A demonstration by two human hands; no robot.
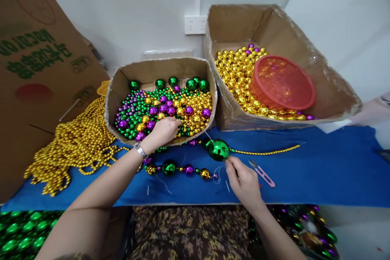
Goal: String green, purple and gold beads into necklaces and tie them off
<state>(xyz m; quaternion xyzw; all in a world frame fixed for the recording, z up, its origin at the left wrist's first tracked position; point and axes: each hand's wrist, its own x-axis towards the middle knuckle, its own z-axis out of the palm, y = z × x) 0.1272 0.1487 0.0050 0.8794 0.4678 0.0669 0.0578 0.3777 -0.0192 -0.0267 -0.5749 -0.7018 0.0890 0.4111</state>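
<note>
My left hand reaches over the front rim of the smaller cardboard box, fingers closed down among green, gold and purple beads; what they pinch is hidden. Above the blue cloth, my right hand has its fingertips pinched at the lower right edge of a large shiny green bead. A thin needle-like piece sticks out from that bead's upper left. A strung row of gold, purple and green beads lies just in front of the box. Pink-handled thread snips rest right of my right hand.
A larger box of gold beads, with a red plastic basket in it, stands at back right. Gold bead strands pile up on the left beside a tall carton. Blue cloth covers the table.
</note>
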